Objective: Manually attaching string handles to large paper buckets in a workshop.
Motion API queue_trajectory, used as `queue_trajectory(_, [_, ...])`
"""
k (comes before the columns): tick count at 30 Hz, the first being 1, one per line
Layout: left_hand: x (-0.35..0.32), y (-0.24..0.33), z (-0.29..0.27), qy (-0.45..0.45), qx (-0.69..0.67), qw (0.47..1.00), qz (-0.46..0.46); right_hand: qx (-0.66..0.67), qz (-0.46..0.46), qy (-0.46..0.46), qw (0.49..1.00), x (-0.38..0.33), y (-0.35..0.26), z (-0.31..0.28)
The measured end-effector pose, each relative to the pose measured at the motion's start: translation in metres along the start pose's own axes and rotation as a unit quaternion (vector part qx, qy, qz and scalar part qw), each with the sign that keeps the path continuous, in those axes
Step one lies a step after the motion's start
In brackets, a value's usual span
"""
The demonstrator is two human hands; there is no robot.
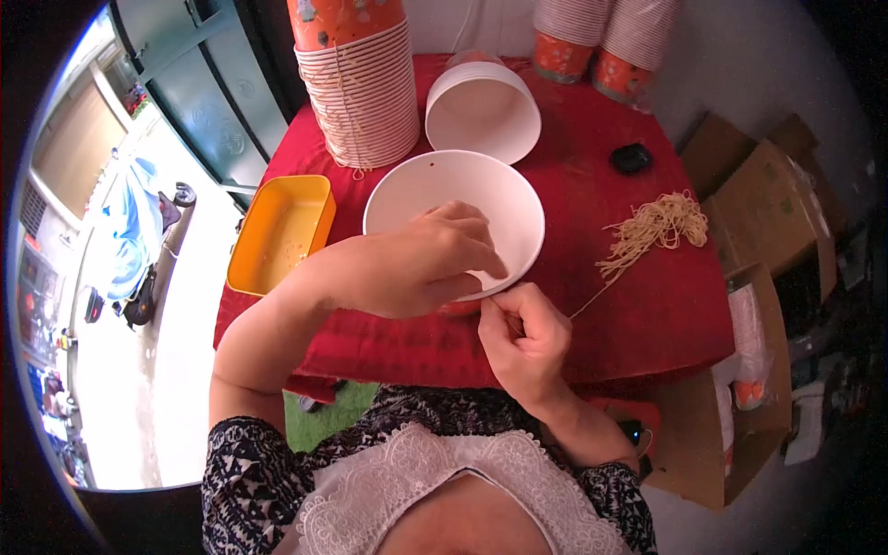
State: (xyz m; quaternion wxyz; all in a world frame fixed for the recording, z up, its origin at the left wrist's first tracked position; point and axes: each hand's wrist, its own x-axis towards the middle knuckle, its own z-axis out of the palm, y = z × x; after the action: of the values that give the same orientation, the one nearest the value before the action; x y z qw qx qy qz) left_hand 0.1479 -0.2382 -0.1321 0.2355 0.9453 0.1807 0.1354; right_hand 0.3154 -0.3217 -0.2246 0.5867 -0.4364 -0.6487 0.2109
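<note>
A paper bucket, white inside with a bit of orange outer wall showing, stands in front of me with a small hole near its far rim. My left hand lies over its near left rim, fingers bent down inside against the wall; the thumb is mostly hidden. Just outside the near right rim, my right hand is closed in a pinch on a thin beige string. The string's end at the rim is hidden by my fingers. From the right hand, a strand runs out toward a loose bundle of strings.
A yellow plastic tub sits left on the red tablecloth. Behind stand a tall stack of orange paper buckets, white buckets lying tilted, and more stacks. A small black object lies right; cardboard boxes stand beside the table.
</note>
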Motion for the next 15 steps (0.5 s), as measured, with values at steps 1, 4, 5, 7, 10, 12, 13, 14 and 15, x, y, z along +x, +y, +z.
queue_trajectory(1, [0.002, -0.003, 0.000, -0.032, -0.008, 0.999, 0.015, -0.003, 0.000, 0.002, 1.000, 0.000, 0.001, 0.000])
queue_trajectory(4, [0.005, -0.008, 0.001, -0.056, -0.014, 0.998, -0.001, -0.004, -0.007, 0.001, 1.000, 0.002, -0.001, -0.001])
queue_trajectory(5, [0.005, -0.009, 0.001, -0.056, -0.014, 0.998, 0.000, -0.005, -0.007, 0.002, 1.000, 0.003, -0.003, -0.002])
queue_trajectory(7, [0.002, -0.009, 0.003, -0.039, -0.029, 0.998, -0.033, 0.016, 0.048, -0.019, 0.999, 0.004, -0.007, -0.005])
queue_trajectory(10, [0.000, -0.002, 0.002, -0.034, -0.052, 0.995, -0.073, 0.219, 0.309, -0.112, 0.919, 0.011, -0.001, -0.023])
queue_trajectory(12, [-0.002, 0.004, 0.004, -0.030, -0.039, 0.996, -0.074, 0.290, 0.371, -0.160, 0.867, 0.018, 0.007, -0.038])
queue_trajectory(13, [-0.003, 0.006, 0.006, -0.028, -0.026, 0.996, -0.074, 0.267, 0.380, -0.173, 0.869, 0.023, 0.004, -0.040])
queue_trajectory(14, [-0.004, 0.008, 0.008, -0.028, -0.026, 0.997, -0.074, 0.266, 0.379, -0.173, 0.869, 0.028, 0.001, -0.041])
queue_trajectory(15, [-0.004, 0.011, 0.010, 0.000, -0.012, 0.999, -0.051, 0.226, 0.389, -0.212, 0.867, 0.032, -0.001, -0.043])
